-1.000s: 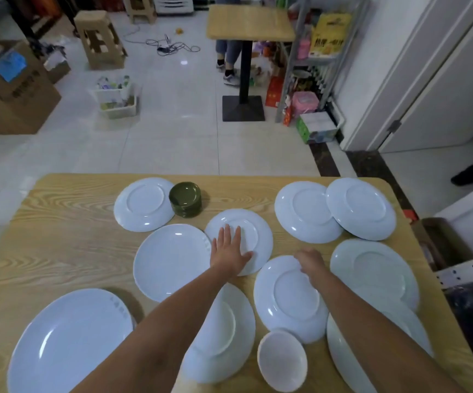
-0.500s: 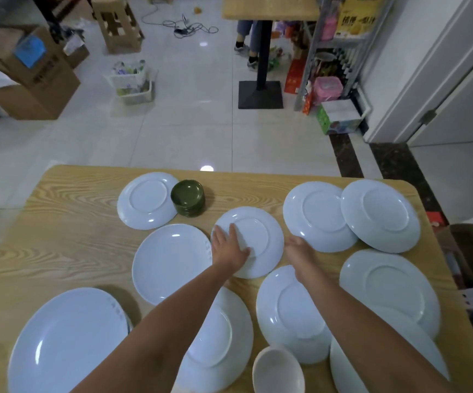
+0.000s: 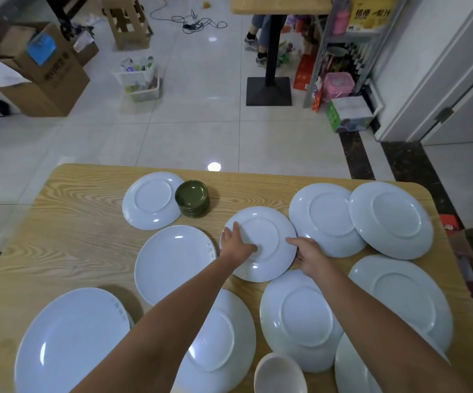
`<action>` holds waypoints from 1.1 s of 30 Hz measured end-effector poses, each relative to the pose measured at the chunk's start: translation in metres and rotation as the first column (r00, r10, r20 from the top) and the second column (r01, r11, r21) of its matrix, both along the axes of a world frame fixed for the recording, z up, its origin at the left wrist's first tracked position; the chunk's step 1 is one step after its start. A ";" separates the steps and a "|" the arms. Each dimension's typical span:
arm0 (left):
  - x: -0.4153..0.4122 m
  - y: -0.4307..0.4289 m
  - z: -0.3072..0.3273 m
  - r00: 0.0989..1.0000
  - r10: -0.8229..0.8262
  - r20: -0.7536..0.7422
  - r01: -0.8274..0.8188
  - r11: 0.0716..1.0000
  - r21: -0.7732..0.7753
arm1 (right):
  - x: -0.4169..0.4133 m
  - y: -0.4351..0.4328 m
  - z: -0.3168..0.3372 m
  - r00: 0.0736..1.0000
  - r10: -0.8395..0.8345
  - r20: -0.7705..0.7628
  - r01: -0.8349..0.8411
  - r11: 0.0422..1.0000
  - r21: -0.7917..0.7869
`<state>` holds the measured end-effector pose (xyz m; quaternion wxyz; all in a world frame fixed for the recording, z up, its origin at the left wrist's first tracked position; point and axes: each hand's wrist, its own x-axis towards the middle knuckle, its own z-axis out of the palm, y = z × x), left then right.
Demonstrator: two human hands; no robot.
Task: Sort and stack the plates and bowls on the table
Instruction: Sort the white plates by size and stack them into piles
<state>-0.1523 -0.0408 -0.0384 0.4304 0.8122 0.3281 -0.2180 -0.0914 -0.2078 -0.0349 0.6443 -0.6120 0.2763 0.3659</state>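
Many round white ceramic plates (image 3: 389,219) lie spread flat over the wooden desk (image 3: 73,222); stacked dark green bowls (image 3: 192,198) stand near its far edge.

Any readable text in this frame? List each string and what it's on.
"桔梗 梨汁": large characters on the yellow box at top right; partly blurred, so this reading is tentative.
Cardboard box: dark print on its side, too blurred to read.
Middle-left plate and near-left large plate: small grey marks by the rim, too small to read.
Nothing else is legible.
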 end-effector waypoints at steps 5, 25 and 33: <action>0.000 0.003 0.016 0.986 0.131 0.099 -0.112 0.977 -0.182 | 0.000 0.003 0.017 0.996 -0.011 0.091 -0.004 0.986 0.165; -0.112 0.129 0.041 0.613 0.780 -0.124 -0.661 0.421 -0.621 | -0.087 0.070 0.061 0.830 0.323 0.455 -0.293 0.946 -0.138; -0.143 0.170 0.029 0.607 0.794 0.023 -0.678 0.533 -0.506 | -0.118 0.136 0.041 0.936 0.291 0.198 -0.266 0.954 -0.140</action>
